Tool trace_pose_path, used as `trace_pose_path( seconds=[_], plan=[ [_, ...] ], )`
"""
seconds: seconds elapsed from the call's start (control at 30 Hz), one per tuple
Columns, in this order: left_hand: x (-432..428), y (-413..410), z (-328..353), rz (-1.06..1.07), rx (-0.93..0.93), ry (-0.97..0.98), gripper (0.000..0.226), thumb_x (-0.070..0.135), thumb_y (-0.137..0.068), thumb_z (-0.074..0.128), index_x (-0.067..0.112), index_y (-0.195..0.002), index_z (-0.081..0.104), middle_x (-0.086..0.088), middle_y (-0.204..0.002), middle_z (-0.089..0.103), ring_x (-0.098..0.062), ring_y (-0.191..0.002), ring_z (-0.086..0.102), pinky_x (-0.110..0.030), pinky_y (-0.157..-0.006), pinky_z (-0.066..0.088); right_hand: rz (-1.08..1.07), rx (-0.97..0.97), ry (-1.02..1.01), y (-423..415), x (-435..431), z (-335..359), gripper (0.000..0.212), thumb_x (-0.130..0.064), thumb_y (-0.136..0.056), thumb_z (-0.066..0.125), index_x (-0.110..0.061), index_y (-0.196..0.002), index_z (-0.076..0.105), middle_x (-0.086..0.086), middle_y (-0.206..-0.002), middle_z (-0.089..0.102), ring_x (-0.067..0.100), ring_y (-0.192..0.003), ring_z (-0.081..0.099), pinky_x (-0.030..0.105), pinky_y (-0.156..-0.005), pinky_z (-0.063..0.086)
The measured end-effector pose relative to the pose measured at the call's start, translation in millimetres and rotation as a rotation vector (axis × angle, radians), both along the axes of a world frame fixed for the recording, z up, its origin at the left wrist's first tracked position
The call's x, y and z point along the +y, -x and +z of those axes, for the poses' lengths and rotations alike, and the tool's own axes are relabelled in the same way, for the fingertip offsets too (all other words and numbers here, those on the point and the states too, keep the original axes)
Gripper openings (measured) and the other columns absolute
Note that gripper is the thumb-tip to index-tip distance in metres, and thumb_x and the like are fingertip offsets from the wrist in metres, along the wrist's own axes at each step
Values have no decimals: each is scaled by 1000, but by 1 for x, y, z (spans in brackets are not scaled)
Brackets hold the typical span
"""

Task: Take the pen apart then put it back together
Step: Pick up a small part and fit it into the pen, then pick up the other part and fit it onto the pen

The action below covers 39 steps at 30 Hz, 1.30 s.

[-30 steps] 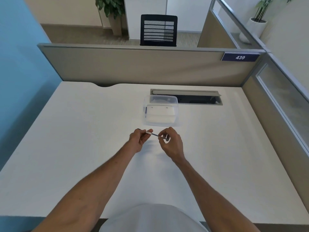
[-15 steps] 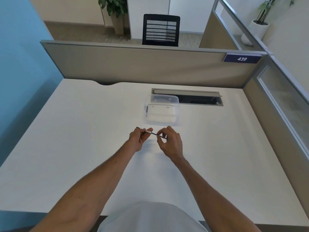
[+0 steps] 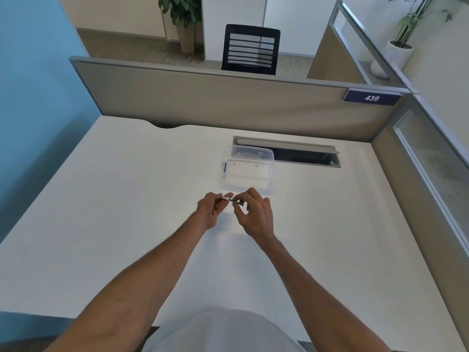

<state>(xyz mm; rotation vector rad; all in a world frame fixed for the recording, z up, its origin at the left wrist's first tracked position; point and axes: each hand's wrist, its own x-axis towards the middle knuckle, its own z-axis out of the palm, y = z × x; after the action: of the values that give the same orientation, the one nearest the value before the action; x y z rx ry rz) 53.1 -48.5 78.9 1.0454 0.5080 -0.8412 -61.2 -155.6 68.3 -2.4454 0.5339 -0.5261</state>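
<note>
A thin pen (image 3: 227, 199), with a white barrel section and a dark front end, is held level above the white desk (image 3: 101, 199). My left hand (image 3: 212, 212) pinches the white rear part; the pen's dark back tip pokes out past the knuckles. My right hand (image 3: 253, 214) grips the dark front part with thumb and fingertips. The two hands almost touch. Whether the pen's parts are joined or apart is hidden by the fingers.
A clear plastic box (image 3: 247, 171) stands just beyond the hands. Behind it is an open cable slot (image 3: 299, 153) in the desk. Beige partitions (image 3: 228, 105) close the back and right sides; a blue wall is at the left.
My right hand has shifted slightly left along the pen, closer to my left hand, with its fingers reset on the dark end. The camera view rose a little.
</note>
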Motion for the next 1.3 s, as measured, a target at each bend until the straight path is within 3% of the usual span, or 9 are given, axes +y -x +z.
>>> trace_pose_path(
  seconds=[0.13, 0.23, 0.3, 0.43, 0.7, 0.87, 0.97, 1.1, 1.3],
  plan=[
    [2, 0, -2, -8, 12, 0, 17, -1, -108, 54, -2, -93, 61, -18, -103, 73, -19, -81, 75, -18, -71, 64, 23, -17, 25, -7, -1, 2, 14, -32, -100, 77, -27, -112, 81, -11, -106, 71, 12, -82, 67, 35, -84, 46],
    [2, -2, -2, -6, 14, 42, 12, -3, -107, 52, -6, -113, 63, -24, -122, 71, -21, -88, 72, -22, -81, 64, 38, 1, 19, -14, -1, 3, 24, -33, -100, 77, -29, -124, 79, -13, -111, 71, 12, -82, 69, 35, -88, 45],
    [1, -4, -1, 4, 18, 57, 17, -3, -107, 51, -6, -123, 59, -28, -140, 67, -22, -90, 72, -18, -76, 64, 52, 29, -5, -16, -1, 2, 34, -30, -100, 78, -29, -134, 75, -13, -116, 71, 13, -83, 70, 35, -92, 45],
    [1, -10, -1, 17, 33, 41, 13, -1, -108, 54, -5, -117, 63, -26, -150, 65, -19, -81, 75, -24, -94, 59, 66, 78, -21, -15, -1, -1, 36, -24, -99, 77, -33, -134, 73, -14, -118, 70, 12, -86, 70, 32, -93, 42],
    [2, -10, 2, 6, 50, 43, 10, -1, -108, 51, -1, -103, 60, -26, -146, 68, -25, -96, 76, -26, -96, 61, 23, 119, -87, -9, -9, -8, 34, -10, -100, 71, -29, -128, 74, -13, -118, 71, 14, -87, 71, 38, -100, 46],
    [-1, -7, 4, -19, 25, -11, 40, -2, -108, 50, -5, -147, 55, -28, -145, 68, -36, -136, 69, -38, -113, 58, -93, 154, -217, 0, -24, -17, 34, 0, -100, 64, -23, -121, 78, -8, -116, 73, 19, -88, 73, 40, -104, 50],
    [-2, -6, 4, -21, 19, -36, 24, -2, -108, 50, 1, -132, 54, -29, -146, 67, -39, -140, 67, -40, -114, 57, -277, 115, -395, 11, -32, -24, 37, 5, -98, 58, -18, -116, 80, -3, -117, 77, 22, -98, 74, 44, -97, 60],
    [-4, -6, -3, -15, 35, -39, 20, -1, -110, 47, 3, -129, 51, -32, -147, 65, -42, -142, 64, -44, -120, 52, -457, 171, -479, 27, -43, -36, 32, -2, -102, 57, -18, -120, 78, -3, -126, 77, 25, -113, 74, 43, -103, 58],
    [-8, -2, -10, -35, 56, -46, 17, 0, -111, 47, 6, -127, 50, -30, -150, 63, -43, -144, 62, -47, -122, 50, -486, 285, -474, 42, -61, -45, 33, -4, -103, 56, -17, -129, 71, -1, -123, 76, 27, -116, 72, 42, -103, 57]
  ],
)
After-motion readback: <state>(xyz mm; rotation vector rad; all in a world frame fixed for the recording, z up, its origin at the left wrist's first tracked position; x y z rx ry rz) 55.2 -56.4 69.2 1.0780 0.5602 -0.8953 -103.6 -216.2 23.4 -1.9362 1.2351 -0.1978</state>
